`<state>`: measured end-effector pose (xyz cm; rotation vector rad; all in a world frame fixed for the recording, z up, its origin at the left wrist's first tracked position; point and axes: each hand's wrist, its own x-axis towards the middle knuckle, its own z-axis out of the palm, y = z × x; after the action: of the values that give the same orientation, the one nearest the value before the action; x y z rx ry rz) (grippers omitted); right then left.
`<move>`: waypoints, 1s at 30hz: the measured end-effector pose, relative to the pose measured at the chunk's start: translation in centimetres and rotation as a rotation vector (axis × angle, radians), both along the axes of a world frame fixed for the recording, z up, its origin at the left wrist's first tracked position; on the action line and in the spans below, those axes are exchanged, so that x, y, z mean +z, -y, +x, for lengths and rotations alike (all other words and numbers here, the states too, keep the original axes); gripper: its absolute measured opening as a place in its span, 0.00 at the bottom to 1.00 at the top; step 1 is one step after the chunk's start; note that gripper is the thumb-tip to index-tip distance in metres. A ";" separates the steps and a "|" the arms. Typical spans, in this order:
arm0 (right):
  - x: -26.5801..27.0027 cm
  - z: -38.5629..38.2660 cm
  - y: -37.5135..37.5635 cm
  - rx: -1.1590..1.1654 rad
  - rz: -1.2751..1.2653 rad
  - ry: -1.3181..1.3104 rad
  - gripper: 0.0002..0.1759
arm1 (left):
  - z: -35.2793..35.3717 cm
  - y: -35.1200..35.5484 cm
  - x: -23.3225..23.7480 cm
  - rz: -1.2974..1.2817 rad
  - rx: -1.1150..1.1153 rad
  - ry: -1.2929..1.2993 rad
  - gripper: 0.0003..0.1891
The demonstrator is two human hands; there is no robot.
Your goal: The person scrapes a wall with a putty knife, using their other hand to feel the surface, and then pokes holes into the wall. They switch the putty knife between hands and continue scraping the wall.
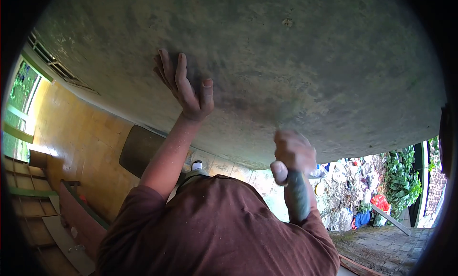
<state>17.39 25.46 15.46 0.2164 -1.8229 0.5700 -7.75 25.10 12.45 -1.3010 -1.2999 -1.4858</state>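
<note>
A big grey, blotchy plaster-like surface (pixel 248 52) fills the upper half of the view. My left hand (pixel 186 87) is raised against it or just in front of it, fingers spread and holding nothing; firm contact cannot be made out. To the right, my right hand (pixel 296 152) is curled into a fist close to the lower part of the same surface, smeared by motion. A blurred greenish streak (pixel 299 197) lies below that fist, along the forearm. Whether it is a tool's handle or something on the arm cannot be told.
Yellowish floor tiles (pixel 90 133) lie at left, with a dark flat panel (pixel 143 149) and a reddish-brown wooden piece (pixel 81 218). Mixed litter (pixel 348 190) and leafy plants (pixel 403 176) are on the right, near a slanting plank (pixel 391 219). A foot (pixel 197 165) shows below.
</note>
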 end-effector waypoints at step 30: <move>1.1 1.1 1.9 -0.020 -0.129 -0.185 0.24 | -0.4 -0.1 -0.3 0.003 -0.008 -0.016 0.34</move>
<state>18.47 23.57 16.56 0.1581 -1.6025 0.6304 -8.13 25.19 12.13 -1.3151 -1.2834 -1.4792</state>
